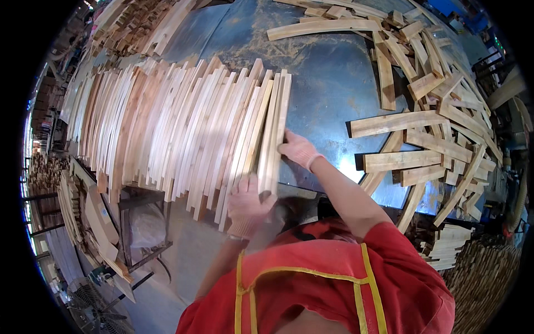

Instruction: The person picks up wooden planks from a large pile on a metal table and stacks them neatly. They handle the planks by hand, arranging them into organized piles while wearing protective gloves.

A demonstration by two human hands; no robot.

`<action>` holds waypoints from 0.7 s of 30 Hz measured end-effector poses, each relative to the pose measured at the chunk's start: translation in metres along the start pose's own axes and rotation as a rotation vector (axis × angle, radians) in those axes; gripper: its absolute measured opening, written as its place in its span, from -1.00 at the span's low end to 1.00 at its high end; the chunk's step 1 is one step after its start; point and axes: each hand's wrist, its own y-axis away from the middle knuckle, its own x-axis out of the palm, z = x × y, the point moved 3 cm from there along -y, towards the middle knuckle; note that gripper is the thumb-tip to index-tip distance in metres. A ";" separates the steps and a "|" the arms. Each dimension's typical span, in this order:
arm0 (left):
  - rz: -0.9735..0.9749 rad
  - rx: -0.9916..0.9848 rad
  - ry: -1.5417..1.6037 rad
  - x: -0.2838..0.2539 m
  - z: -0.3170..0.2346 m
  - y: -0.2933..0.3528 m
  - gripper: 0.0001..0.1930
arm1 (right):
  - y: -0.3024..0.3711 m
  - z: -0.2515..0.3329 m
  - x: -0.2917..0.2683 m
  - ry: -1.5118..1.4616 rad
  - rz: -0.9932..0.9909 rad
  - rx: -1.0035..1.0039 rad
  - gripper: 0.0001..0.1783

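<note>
A long row of pale wooden strips (pixel 192 128), standing side by side, fills the left of the metal table. At its right end, a few wooden strips (pixel 271 131) lean slightly apart from the others. My left hand (pixel 249 207), in a light knit glove, is closed about their near ends, its thumb on the right and its fingers over the neighbouring strips. On their outer right side, my right hand (pixel 300 150), gloved likewise, grips the edge. Part of its fingers is hidden behind the wood.
A jumbled heap of wooden boards (pixel 428 133) covers the right of the blue-grey metal table (pixel 328 72). Sawdust lies towards the back. More wood is stacked at far left (pixel 128 25) and lower right (pixel 484 284). A black fan (pixel 92 306) stands at lower left.
</note>
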 end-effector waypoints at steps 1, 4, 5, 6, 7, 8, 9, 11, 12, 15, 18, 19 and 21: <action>-0.084 0.074 -0.066 0.000 -0.002 -0.004 -0.05 | -0.008 0.010 0.007 0.227 0.027 -0.033 -0.25; -0.183 0.152 -0.286 0.036 0.020 -0.015 0.03 | 0.003 0.009 -0.009 -0.241 0.369 -0.119 -0.29; -0.210 0.157 -0.337 0.041 0.035 -0.017 0.03 | 0.034 0.034 -0.034 -0.326 0.324 -0.023 -0.33; -0.243 0.180 -0.386 0.045 0.033 -0.020 0.03 | 0.051 0.042 -0.076 -0.150 0.205 -0.076 -0.32; -0.219 0.125 -0.366 0.045 0.023 -0.021 -0.01 | 0.066 0.043 -0.119 0.025 0.091 -0.127 -0.31; -0.193 0.068 -0.349 0.039 0.011 -0.020 -0.05 | 0.089 0.032 -0.164 0.017 -0.166 -0.021 -0.26; -0.170 0.013 -0.340 0.030 -0.003 -0.026 -0.09 | 0.100 0.006 -0.221 0.221 -0.406 -0.183 -0.28; -0.230 0.197 -0.280 0.023 -0.053 -0.046 -0.15 | 0.128 -0.036 -0.327 0.586 -0.711 -0.289 -0.28; -0.251 0.291 -0.249 0.023 -0.085 -0.059 -0.17 | 0.138 -0.067 -0.375 0.955 -0.756 -0.125 -0.23; -0.179 0.537 -0.178 0.039 -0.177 -0.116 -0.24 | 0.175 -0.087 -0.422 1.274 -0.540 0.272 -0.18; -0.094 0.634 -0.213 0.069 -0.251 -0.174 -0.18 | 0.169 -0.111 -0.443 1.440 -0.383 0.227 -0.23; -0.079 0.636 -0.209 0.078 -0.266 -0.187 -0.18 | 0.165 -0.112 -0.442 1.391 -0.373 0.160 -0.23; 0.111 0.605 -0.226 0.092 -0.291 -0.205 -0.12 | 0.163 -0.114 -0.437 1.309 -0.260 -0.001 -0.25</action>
